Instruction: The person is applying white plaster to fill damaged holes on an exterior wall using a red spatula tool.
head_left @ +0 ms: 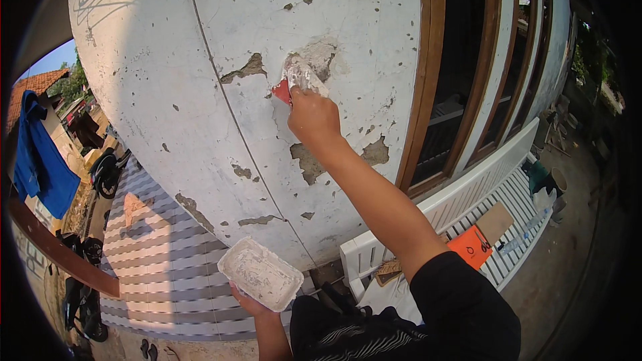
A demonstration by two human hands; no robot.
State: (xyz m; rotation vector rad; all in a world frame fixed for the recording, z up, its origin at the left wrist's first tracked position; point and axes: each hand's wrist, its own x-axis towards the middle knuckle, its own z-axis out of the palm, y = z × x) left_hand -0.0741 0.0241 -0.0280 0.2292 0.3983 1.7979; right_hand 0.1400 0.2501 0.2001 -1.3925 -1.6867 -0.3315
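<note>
My right hand is closed around a putty knife with a red part showing and white filler smeared over it. Its blade lies against the white wall, at a patch of broken plaster partly coated with filler. Low in the view, my left hand grips a white rectangular tub from below and the side. Pale filler coats the inside of the tub. Bare grey spots of chipped plaster show below the right hand, and another gap is to its left.
A white slatted bench stands along the wall at right, with an orange packet, cardboard and a plastic bottle on it. Brown-framed windows are above. Blue cloth hangs at left over the tiled floor.
</note>
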